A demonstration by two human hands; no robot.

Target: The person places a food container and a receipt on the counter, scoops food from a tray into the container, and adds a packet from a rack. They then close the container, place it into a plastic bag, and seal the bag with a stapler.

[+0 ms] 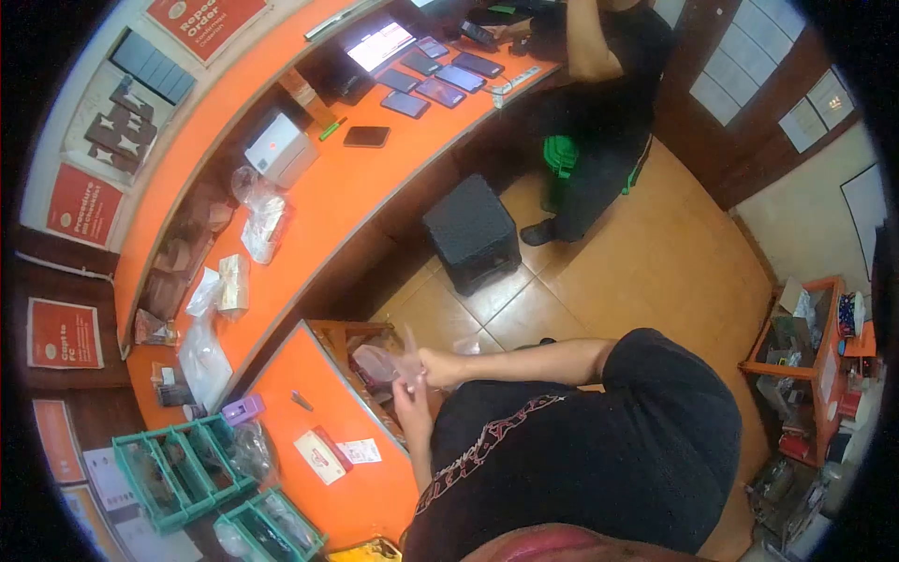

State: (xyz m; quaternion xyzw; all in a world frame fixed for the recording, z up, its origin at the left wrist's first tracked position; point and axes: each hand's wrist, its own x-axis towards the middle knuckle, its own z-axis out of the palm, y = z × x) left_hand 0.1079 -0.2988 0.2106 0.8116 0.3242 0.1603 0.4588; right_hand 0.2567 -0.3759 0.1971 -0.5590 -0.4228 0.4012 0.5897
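Note:
A thin, translucent pinkish plastic bag (376, 362) is held in front of my body, over the edge of the lower orange counter. My right hand (438, 368) is closed on the bag's upper side. Just below it, my left hand (409, 397) has its fingers closed on the same bag, close to the right one. Near them on the counter lie a small white and red box (321, 456), a paper slip (360, 451) and a small dark-grey object (301, 401). Whether anything is inside the bag is too small to tell.
Green divided trays (184, 468) stand at the lower left. The curved orange counter (356, 192) carries several phones (440, 91), a white printer (281, 150) and plastic bags. A black stool (471, 234) and another person (599, 122) are beyond; an orange shelf (796, 370) stands right.

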